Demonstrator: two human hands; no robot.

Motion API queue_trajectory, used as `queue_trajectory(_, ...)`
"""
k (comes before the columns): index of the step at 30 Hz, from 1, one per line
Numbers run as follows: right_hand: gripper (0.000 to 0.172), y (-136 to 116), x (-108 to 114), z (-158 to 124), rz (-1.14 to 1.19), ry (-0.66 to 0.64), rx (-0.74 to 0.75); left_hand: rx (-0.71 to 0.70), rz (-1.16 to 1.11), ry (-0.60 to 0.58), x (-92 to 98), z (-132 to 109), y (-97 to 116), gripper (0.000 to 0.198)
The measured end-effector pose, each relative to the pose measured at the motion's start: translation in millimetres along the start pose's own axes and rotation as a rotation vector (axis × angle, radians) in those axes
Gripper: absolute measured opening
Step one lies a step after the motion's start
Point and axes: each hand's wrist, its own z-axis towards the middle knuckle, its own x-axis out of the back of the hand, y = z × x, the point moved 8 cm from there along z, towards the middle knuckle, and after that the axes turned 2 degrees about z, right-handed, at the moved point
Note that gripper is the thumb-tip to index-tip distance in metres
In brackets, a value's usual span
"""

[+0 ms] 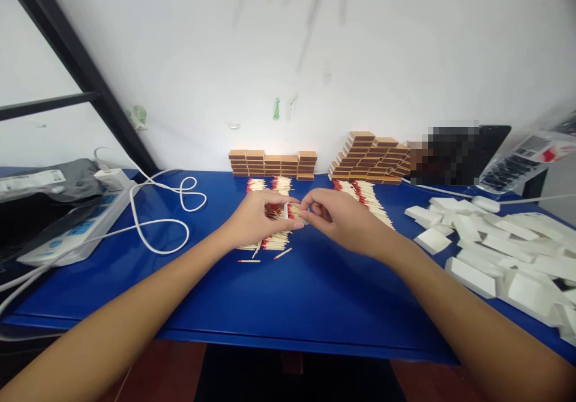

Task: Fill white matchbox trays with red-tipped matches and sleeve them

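Blue tabletop (315, 312) is carrying everything. White tray pile (490, 234) is spreading at far right. Taller matchbox stack (371, 161) is standing by wall, lower matchbox stack (272, 165) to its left. Left hand (254, 217) is gripping small white tray (286, 212), thumb and forefinger parted by tray's width. Right hand (342, 219) is bending its fingers together at tray's right end, touching matches inside (295, 212); cannot tell whether pinching any. Left match rows (275, 242) are lying beneath tray, right match rows (369, 199) behind right hand. Two loose matches (249, 261) are lying nearer front edge.
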Motion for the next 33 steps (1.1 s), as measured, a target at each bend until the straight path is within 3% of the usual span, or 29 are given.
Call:
queue_trajectory(6,0.010,-2,14,-1,-0.012,0.108,0.032,0.042,-0.020,0.021,2.1,0,-2,0.050)
queue_trajectory(23,0.012,-2,8,-1,0.079,0.083,0.002,0.060,-0.141,-0.094,-7.2,-1,-2,0.049)
queue_trajectory(33,0.007,-4,11,1,0.052,0.080,0.039,0.072,-0.146,-0.078,-6.6,-1,-6,0.049)
